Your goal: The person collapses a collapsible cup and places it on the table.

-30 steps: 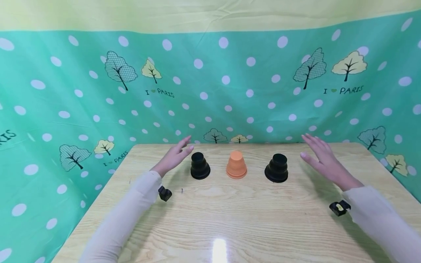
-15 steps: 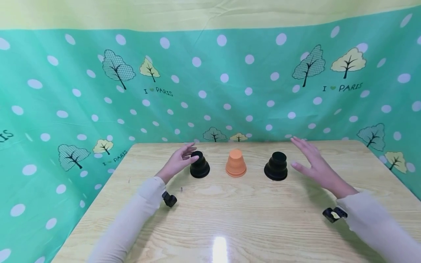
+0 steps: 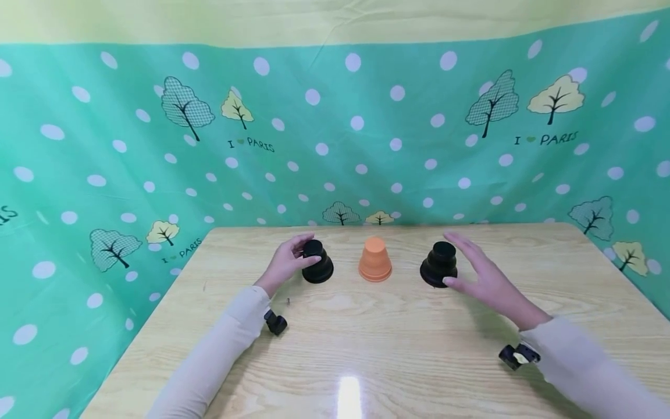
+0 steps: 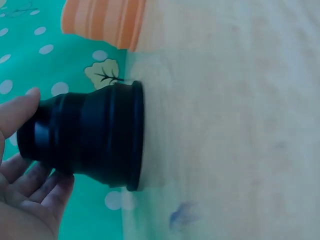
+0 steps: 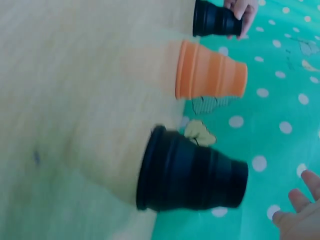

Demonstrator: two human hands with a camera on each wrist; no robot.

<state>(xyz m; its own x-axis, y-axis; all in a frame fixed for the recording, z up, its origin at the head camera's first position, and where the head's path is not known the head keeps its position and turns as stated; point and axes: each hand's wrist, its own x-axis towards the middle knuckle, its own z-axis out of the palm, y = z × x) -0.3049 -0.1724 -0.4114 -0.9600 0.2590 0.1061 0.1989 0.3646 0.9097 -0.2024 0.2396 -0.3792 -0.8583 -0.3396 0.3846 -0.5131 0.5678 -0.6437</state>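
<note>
Three stepped, collapsible-looking cups stand mouth down in a row near the table's far edge. At the left black cup (image 3: 320,270), my left hand (image 3: 282,265) has its thumb in front and its fingers curled behind the narrow top. The left wrist view shows this black cup (image 4: 95,135) between thumb (image 4: 20,112) and fingers, its wide rim at the table. My right hand (image 3: 487,279) reaches beside the right black cup (image 3: 438,269), thumb and fingers spread wide apart. In the right wrist view, its fingertips (image 5: 295,200) show a gap from that black cup (image 5: 195,172).
Midway between the black cups stands an orange cup (image 3: 374,262). A green polka-dot cloth (image 3: 361,134) hangs behind the wooden table (image 3: 377,337). Small black cameras sit at both wrists, and a small dark mark (image 3: 288,301) lies on the tabletop near the left arm.
Both hands have moved inward. The left has come from beside its black cup to take its top between thumb and fingers; the right has come down close to the other black cup.
</note>
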